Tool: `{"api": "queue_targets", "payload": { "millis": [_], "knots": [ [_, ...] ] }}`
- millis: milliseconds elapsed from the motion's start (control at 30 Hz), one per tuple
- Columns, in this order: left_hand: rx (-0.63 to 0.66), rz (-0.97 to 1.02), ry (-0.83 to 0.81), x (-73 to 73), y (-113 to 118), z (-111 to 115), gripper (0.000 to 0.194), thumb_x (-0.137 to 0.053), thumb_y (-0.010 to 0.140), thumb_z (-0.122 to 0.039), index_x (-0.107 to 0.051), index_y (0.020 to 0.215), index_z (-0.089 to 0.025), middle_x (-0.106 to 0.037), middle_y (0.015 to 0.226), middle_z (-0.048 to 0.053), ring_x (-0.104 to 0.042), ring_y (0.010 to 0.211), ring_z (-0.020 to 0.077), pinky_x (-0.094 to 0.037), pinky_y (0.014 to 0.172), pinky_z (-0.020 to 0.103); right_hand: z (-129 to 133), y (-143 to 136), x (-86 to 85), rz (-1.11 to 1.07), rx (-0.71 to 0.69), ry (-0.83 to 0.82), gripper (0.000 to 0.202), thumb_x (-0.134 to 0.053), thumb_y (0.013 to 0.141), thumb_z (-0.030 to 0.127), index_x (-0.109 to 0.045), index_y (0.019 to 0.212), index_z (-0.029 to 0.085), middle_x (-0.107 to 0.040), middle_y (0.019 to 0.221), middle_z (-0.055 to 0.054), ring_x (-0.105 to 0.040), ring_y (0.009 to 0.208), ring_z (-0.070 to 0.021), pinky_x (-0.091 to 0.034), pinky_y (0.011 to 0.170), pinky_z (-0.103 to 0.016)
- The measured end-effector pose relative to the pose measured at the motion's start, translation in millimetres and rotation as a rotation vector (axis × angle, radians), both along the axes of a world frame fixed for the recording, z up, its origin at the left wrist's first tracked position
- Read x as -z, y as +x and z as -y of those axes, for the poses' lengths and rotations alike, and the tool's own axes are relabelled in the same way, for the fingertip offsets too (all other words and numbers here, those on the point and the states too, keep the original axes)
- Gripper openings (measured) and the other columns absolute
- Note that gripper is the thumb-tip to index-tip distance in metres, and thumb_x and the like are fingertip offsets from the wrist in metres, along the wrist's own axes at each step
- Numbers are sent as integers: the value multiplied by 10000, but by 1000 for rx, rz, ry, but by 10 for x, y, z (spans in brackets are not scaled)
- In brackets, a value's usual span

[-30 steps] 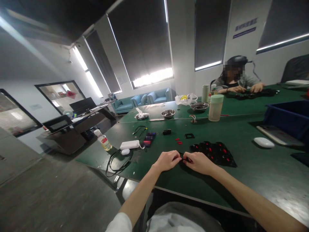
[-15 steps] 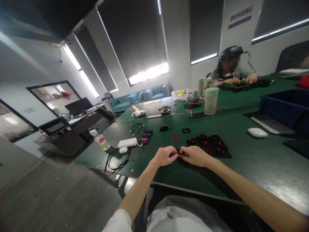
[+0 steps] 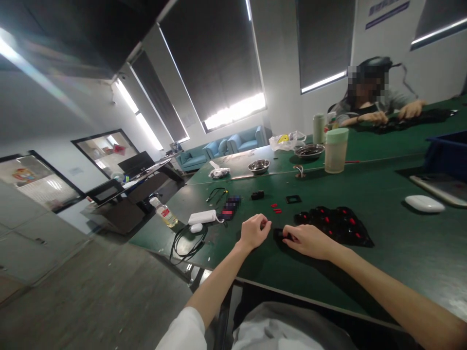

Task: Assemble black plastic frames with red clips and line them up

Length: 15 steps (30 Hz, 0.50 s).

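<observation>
Over the green table (image 3: pixel 248 262), my left hand (image 3: pixel 255 230) is closed, its fingers curled together; whatever it may hold is too small to make out. A small gap separates it from my right hand (image 3: pixel 304 239), whose fingers pinch a small black item (image 3: pixel 279 234) at the table surface. Just beyond my right hand lies a black sheet with rounded bumps and red pieces (image 3: pixel 337 225). Small red strips (image 3: pixel 277 211) and a thin black square (image 3: pixel 293 199) rest farther forward.
At left are a bottle (image 3: pixel 166 214), a white power strip (image 3: pixel 202 217) and coiled black cable (image 3: pixel 186 245). Ahead stand a lidded cup (image 3: pixel 336 151) and metal bowls (image 3: pixel 259 166). A white case (image 3: pixel 425 203) lies right; another person (image 3: pixel 375 97) sits across.
My hands, together around the black item before, have moved apart. My right hand stays on the item and my left hand has come away from it. The camera view has turned left.
</observation>
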State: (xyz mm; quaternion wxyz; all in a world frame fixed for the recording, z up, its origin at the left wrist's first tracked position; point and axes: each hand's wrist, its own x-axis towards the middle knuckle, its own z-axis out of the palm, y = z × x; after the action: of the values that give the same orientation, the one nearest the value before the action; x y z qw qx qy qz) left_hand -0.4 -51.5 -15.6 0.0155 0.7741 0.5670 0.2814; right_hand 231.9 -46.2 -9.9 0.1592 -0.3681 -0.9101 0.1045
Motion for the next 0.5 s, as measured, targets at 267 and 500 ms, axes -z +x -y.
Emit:
{"api": "queue_targets", "payload": {
  "millis": [267, 500],
  "knots": [
    [-53, -16, 35, -2, -57, -268, 180, -588, 1022, -316, -639, 884, -214, -699, 866, -2, -629, 785, 147, -476, 724, 265, -18, 4, 34, 6, -2, -9, 128, -583, 985, 335, -661, 1026, 242, -727, 755, -20, -717, 723, -238, -372, 653, -309],
    [-75, -47, 85, 4, -108, -474, 191, -586, 1023, -301, -639, 862, -212, -701, 855, 6, -629, 774, 153, -469, 717, 264, -2, 30, 13, 15, -11, 16, 114, -580, 990, 317, -660, 1029, 247, -724, 760, -12, -711, 709, -230, -386, 650, -303]
  ]
}}
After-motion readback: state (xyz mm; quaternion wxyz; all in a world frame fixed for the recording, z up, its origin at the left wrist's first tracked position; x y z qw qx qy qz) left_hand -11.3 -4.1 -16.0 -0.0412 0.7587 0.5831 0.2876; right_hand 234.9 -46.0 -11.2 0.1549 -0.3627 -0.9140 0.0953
